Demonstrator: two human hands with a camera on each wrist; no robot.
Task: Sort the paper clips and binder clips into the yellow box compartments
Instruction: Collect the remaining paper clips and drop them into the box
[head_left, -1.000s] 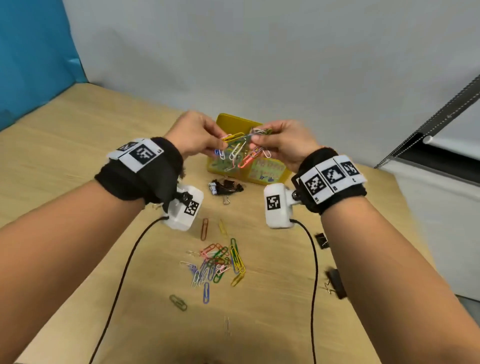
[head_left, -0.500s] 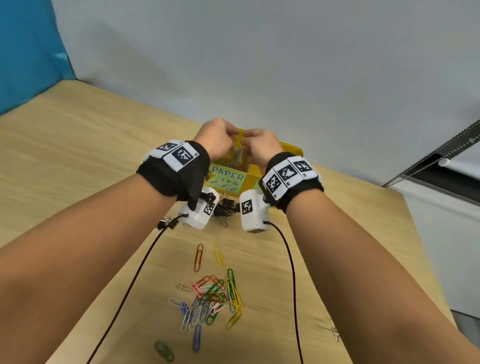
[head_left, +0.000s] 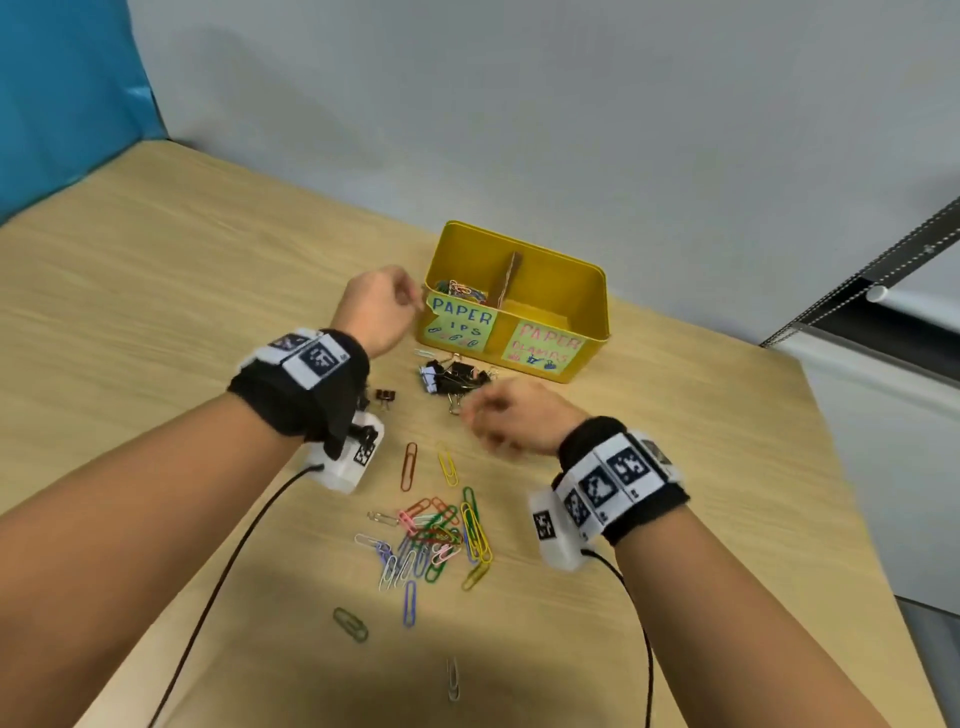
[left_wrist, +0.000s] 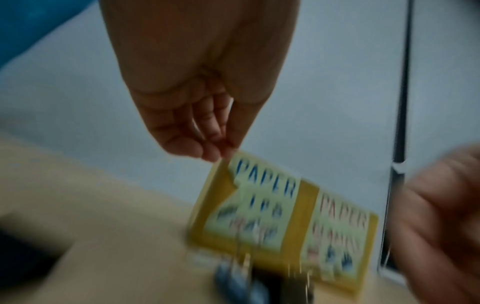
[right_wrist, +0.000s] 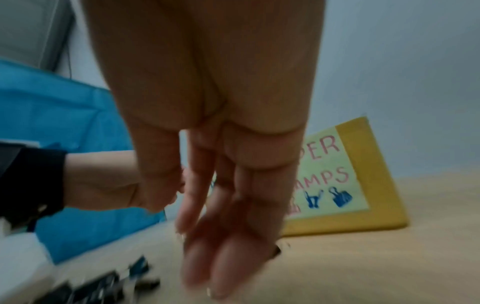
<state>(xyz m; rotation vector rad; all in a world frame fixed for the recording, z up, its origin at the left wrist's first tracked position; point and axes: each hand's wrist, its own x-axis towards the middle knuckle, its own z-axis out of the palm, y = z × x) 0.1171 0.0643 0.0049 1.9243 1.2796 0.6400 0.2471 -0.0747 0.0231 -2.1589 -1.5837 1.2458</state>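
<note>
The yellow box stands at the back of the table with a cardboard divider. Its left compartment, labelled PAPER CLIPS, holds several coloured paper clips; nothing shows in the right one, labelled PAPER CLAMPS. My left hand hangs beside the box's left front corner, fingers loosely curled and holding nothing. My right hand, blurred, hovers just right of the black binder clip pile, its fingers straight and holding nothing. More loose paper clips lie nearer me.
A single binder clip lies under my left wrist. Stray paper clips sit toward the front edge. Two black cables trail from the wrist cameras across the wooden table. A grey wall stands behind the box.
Both hands held a bunch of paper clips over the box; the bunch now lies in the left compartment. The hands parted, the right one drawing back toward the binder clips.
</note>
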